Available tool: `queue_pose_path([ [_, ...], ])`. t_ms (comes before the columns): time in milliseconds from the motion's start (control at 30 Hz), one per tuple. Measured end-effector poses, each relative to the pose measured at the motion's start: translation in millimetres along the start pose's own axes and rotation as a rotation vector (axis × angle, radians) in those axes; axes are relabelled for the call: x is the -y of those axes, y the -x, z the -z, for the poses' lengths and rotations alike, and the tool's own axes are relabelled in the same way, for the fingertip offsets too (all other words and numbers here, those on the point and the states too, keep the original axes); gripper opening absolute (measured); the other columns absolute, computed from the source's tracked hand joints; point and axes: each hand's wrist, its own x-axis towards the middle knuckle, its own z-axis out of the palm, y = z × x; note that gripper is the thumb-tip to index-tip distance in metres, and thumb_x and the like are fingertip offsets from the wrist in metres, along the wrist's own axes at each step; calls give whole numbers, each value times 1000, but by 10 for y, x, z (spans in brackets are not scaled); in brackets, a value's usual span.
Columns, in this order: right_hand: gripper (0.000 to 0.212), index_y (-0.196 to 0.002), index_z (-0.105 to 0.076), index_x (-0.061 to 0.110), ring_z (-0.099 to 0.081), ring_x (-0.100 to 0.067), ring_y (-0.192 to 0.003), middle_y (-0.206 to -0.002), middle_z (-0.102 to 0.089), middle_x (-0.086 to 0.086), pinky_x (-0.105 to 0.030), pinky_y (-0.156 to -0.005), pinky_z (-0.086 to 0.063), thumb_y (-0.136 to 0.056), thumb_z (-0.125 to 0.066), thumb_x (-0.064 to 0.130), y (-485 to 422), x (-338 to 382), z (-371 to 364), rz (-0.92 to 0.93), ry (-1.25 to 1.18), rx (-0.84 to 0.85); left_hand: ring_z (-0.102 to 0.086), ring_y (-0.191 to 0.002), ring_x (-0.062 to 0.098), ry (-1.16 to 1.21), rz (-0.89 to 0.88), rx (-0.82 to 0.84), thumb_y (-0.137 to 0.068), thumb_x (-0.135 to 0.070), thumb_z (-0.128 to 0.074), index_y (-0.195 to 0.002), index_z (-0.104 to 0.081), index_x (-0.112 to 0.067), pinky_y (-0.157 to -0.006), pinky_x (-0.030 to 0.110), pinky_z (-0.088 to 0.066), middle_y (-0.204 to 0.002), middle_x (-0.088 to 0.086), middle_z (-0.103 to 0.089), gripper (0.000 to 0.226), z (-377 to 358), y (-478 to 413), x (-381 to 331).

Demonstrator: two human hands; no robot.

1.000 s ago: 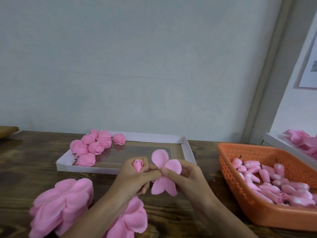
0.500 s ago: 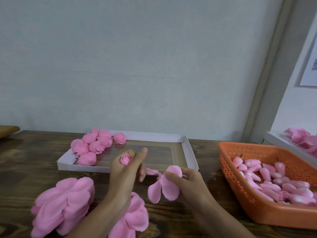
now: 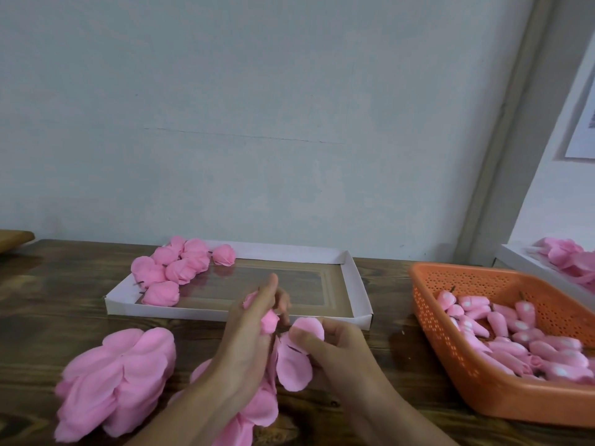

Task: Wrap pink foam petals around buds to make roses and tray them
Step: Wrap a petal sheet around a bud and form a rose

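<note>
Hands meet just in front of the tray (image 3: 357,284): the left hand (image 3: 244,342) holds a bud (image 3: 269,320) between thumb and fingers, forefinger straight up, while the right hand (image 3: 338,346) pinches a petal piece (image 3: 294,365) whose lobes hang beside the bud. Finished roses (image 3: 180,268) fill the tray's far left corner, and a basket (image 3: 467,375) of spare buds (image 3: 515,329) stands to the tray's right.

The thin foam looks likely to tear at its centre if it is tugged hard over the bud. A loose pinch could let the lobes spring open or sit lopsided. The bud, lightly held, might slip and roll along the tabletop (image 3: 64,300). Either forearm could sweep the petal stacks (image 3: 119,375) lying in front of the tray towards its left.

No brand or label shows. A sheet of paper (image 3: 584,123) on the wall far right of the tray carries print too small to read.
</note>
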Motion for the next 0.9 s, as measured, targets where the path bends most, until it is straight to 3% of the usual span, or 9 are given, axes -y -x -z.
queue_pose_path([
  [100,12,-101,-80,11,-78,-32,-99,-99,-81,-12,-51,-88,-64,-97,-72,19,10,24,-6,6,14,-19,-41,-69,24,-5,11,-2,-85,-59,-71,-73,-51,-10,-63,36,-35,-85,13,-36,55,-11,13,-15],
  [200,12,-101,-80,11,-77,-34,-102,-100,-81,-12,-54,-92,-61,-97,-72,19,18,52,-7,26,15,-5,-46,-65,24,-7,26,6,-84,-59,-69,-78,-52,-8,-59,33,-39,-78,13,-37,54,-27,41,-38],
  [367,12,-94,-80,13,-77,-23,-92,-99,-80,-12,-38,-83,-62,-98,-70,18,19,69,-4,102,40,27,-46,-62,23,-61,4,10,-87,-55,-66,-79,-53,-7,-53,29,-41,-68,12,-39,51,-92,87,-56],
  [467,15,-91,-79,12,-76,-21,-88,-96,-80,-13,-31,-77,-61,-99,-68,16,19,86,5,165,58,57,-56,-63,25,-80,-2,-28,-81,-57,-71,-82,-62,-7,-57,33,-48,-63,8,-49,51,-93,96,-39],
  [567,14,-92,-78,10,-75,-19,-88,-98,-80,-13,-29,-77,-59,-100,-68,16,20,87,2,223,76,76,-70,-81,32,-71,16,-71,-79,-58,-74,-97,-72,-11,-75,46,-55,-80,16,-68,50,-88,97,-1],
  [700,12,-92,-79,11,-73,-19,-90,-96,-79,-11,-30,-79,-57,-100,-70,14,7,72,-5,322,144,78,-73,-113,24,-33,48,-141,-80,-56,-83,-110,-74,-11,-84,41,-55,-113,7,-78,54,-122,103,0],
  [900,7,-94,-77,11,-76,-26,-96,-98,-80,-10,-36,-85,-61,-95,-74,5,7,63,-1,428,103,114,-76,-104,32,-20,66,-126,-79,-55,-78,-112,-76,-13,-77,40,-60,-115,13,-77,53,-162,140,4],
])
